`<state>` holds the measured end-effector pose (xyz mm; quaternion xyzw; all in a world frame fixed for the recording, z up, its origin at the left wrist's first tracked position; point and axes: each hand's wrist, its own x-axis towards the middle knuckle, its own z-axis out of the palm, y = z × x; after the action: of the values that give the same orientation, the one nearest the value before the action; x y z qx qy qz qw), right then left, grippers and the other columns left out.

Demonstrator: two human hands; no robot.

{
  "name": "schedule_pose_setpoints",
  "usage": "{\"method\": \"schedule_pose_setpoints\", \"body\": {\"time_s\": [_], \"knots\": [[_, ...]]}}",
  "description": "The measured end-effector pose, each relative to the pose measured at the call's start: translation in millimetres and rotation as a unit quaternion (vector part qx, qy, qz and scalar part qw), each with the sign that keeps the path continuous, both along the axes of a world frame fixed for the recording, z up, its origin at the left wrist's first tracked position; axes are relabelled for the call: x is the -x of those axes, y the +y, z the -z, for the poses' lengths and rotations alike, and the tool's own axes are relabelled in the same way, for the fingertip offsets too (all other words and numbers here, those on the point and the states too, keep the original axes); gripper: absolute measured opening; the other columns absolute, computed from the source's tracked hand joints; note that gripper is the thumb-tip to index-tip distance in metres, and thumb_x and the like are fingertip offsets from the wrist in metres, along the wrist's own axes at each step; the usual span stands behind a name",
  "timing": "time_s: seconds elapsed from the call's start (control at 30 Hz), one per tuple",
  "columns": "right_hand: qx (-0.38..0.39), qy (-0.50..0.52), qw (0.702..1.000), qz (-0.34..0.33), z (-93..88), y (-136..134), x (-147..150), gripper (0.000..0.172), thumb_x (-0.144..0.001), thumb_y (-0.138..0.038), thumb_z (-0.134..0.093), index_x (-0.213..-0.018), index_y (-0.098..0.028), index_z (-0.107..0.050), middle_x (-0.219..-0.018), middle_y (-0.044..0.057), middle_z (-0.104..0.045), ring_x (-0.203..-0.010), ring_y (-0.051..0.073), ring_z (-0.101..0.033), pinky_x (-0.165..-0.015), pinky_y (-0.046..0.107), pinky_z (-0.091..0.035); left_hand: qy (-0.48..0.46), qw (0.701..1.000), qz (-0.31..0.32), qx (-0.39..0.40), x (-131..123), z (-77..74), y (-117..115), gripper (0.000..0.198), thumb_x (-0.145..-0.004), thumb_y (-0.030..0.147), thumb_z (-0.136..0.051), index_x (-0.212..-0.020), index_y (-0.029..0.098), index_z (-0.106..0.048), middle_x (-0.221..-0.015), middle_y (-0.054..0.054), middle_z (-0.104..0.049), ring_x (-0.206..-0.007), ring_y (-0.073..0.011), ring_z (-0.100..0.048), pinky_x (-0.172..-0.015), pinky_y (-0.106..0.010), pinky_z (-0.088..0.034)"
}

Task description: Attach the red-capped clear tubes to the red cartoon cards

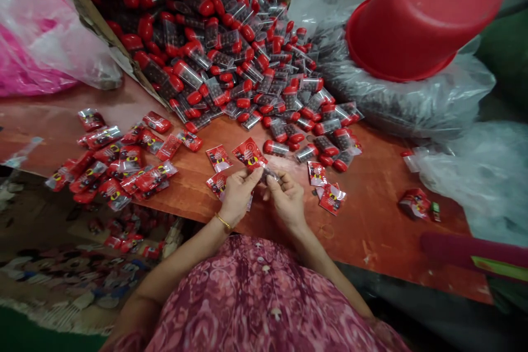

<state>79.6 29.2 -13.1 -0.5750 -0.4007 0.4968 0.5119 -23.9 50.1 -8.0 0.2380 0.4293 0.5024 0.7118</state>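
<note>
Close together over the front of the table, my left hand point(239, 193) and my right hand point(287, 198) are both closed, thumbs toward each other. A small dark, see-through piece point(270, 174) is pinched at the fingertips between them; its kind is mostly hidden by the fingers. Just beyond my left thumb is a red printed packet point(249, 153), and I cannot tell if the hand touches it. Another red packet point(218, 158) lies to its left, and one more point(216, 182) is partly under my left hand. To the right of my right hand are a few red printed cards point(332, 198).
Clear containers with red caps point(247, 71) spill from a cardboard box point(111, 38) across the back. Filled red packets point(124, 159) are heaped at left. An upturned red bucket point(424, 16) stands on a plastic bag point(404, 99) at right. The wooden table point(371, 231) ends before my body.
</note>
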Motion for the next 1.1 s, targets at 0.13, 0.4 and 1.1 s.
{"method": "schedule_pose_setpoints", "body": {"time_s": [0.13,0.4,1.1], "knots": [[-0.015,-0.026,0.999,-0.015,-6.3,0.8,-1.6,0.028,-0.073,-0.045,-0.062,-0.081,-0.020,-0.056,-0.046,-0.007,-0.053,-0.037,0.009,-0.047,-0.039,0.022,-0.038,-0.007,1.000,-0.018,0.000,4.0,-1.8,4.7,0.032,-0.056,0.042,-0.077,-0.061,0.013,-0.064,-0.062,-0.001,-0.065,-0.056,-0.0085,-0.057,-0.058,-0.021,-0.045],[0.004,0.003,0.999,-0.033,-3.4,-0.1,6.9,0.028,-0.073,-0.046,-0.061,-0.081,-0.020,-0.056,-0.041,-0.009,-0.048,-0.032,0.007,-0.042,-0.035,0.020,-0.034,0.086,0.996,0.000,-0.008,3.9,6.2,5.1,0.030,-0.065,0.042,-0.068,-0.058,0.014,-0.060,-0.052,0.000,-0.059,-0.043,-0.0095,-0.052,-0.045,-0.022,-0.042],[0.001,0.140,0.977,-0.163,8.2,18.3,20.0,0.037,-0.063,-0.049,-0.072,-0.086,-0.022,-0.061,-0.070,-0.003,-0.066,-0.061,0.012,-0.063,-0.063,0.027,-0.054,-0.045,0.997,-0.041,0.053,18.2,-5.7,6.5,0.040,-0.055,0.043,-0.078,-0.077,0.013,-0.063,-0.067,-0.002,-0.066,-0.063,-0.0129,-0.062,-0.047,-0.018,-0.039]]}}
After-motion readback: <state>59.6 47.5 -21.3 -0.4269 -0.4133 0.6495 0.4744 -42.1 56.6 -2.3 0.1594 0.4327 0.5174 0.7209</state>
